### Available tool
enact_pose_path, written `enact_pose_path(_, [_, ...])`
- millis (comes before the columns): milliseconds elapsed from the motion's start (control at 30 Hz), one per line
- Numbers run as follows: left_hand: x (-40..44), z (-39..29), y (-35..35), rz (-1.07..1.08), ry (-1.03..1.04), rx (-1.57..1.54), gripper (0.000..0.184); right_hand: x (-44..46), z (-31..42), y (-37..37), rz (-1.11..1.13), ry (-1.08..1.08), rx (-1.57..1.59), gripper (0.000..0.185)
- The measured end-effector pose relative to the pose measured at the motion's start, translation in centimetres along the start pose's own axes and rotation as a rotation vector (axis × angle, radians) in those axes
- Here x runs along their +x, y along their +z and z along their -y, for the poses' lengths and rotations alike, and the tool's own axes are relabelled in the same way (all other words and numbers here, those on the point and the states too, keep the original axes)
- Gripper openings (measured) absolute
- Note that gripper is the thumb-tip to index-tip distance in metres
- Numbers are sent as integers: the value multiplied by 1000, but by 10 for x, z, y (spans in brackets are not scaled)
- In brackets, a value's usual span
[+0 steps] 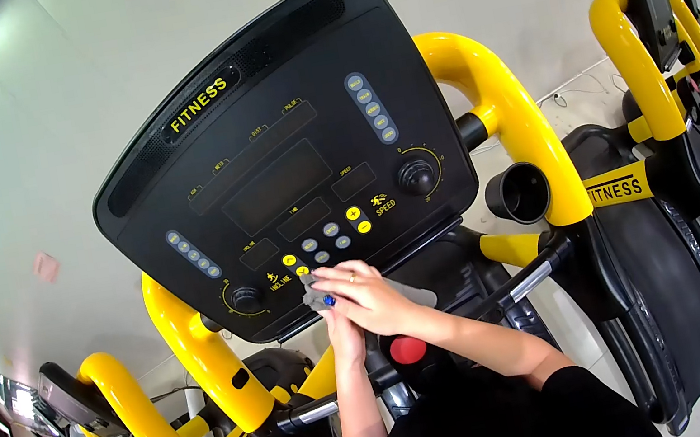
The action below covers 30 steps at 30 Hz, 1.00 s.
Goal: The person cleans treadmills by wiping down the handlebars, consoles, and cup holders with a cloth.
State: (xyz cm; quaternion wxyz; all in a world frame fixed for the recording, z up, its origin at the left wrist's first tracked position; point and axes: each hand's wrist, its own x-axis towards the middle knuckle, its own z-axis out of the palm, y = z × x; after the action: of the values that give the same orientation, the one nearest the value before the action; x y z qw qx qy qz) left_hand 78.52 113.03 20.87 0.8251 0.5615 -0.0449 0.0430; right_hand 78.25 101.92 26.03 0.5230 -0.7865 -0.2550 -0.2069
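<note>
Gray cloth (314,292) is bunched in the grip, pressed between the right hand (370,299) and the left hand (345,333) beneath, whose finger closure I cannot tell. Beyond the grip stands the treadmill console (280,179); red button (407,349) below right.

So the right hand (375,304) is crossed over the left hand (347,340), kinda hiding its grip, with the right fingers (338,286) aimed leftward. Left forearm (360,409) runs pretty much straight up, right forearm (485,345) slants in.
</note>
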Motion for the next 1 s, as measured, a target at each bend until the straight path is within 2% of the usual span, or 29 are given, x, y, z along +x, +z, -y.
enact_pose_path(33, [0, -2, 4, -43, 17, 30, 46, -3, 0, 2, 3, 48, 105, 40])
enact_pose_path(67, [4, -4, 8, -113, 143, 151, 47, -6, 0, 3, 8, 98, 211, 42])
enact_pose_path(133, [12, -21, 12, -136, 111, 147, 46, -10, -9, -2, -12, 39, 249, 45])
enact_pose_path(167, [12, -30, 21, -204, 171, 181, 42, -13, -20, -5, -26, -31, 87, 44])
enact_pose_path(200, [16, -30, 17, -165, 270, 204, 40, -18, -27, -9, -70, -55, -57, 39])
enact_pose_path(267, [22, -28, 11, -259, 375, 284, 36, -26, -43, -22, -98, -144, -176, 31])
enact_pose_path(300, [22, -30, 9, -266, 418, 401, 42, -31, -49, -27, -135, -162, -249, 26])
enact_pose_path(333, [18, -35, 15, -305, 425, 392, 41, -34, -52, -35, -159, -177, -318, 26])
enact_pose_path(500, [14, -30, 4, -358, 498, 317, 37, -50, -72, -37, -173, -208, -379, 25])
enact_pose_path(533, [9, -32, 14, -373, 379, 265, 38, -51, -70, -37, -179, -211, -381, 24])
enact_pose_path(633, [11, -30, 28, -298, 380, 470, 38, -54, -82, -31, -206, -245, -400, 21])
enact_pose_path(667, [16, -30, 24, -275, 445, 496, 37, -54, -85, -30, -203, -262, -420, 21])
enact_pose_path(767, [30, -45, 21, -408, 454, 309, 32, -54, -89, -26, -215, -281, -438, 20])
enact_pose_path(867, [29, -52, 22, -384, 393, 297, 31, -53, -87, -24, -235, -263, -467, 17])
enact_pose_path(933, [29, -44, 28, -258, 466, 564, 32, -52, -86, -21, -252, -263, -466, 16])
enact_pose_path(967, [27, -42, 33, -158, 467, 575, 33, -51, -88, -19, -268, -264, -478, 17])
enact_pose_path(1000, [23, -44, 35, -146, 364, 715, 34, -51, -88, -18, -283, -263, -492, 17])
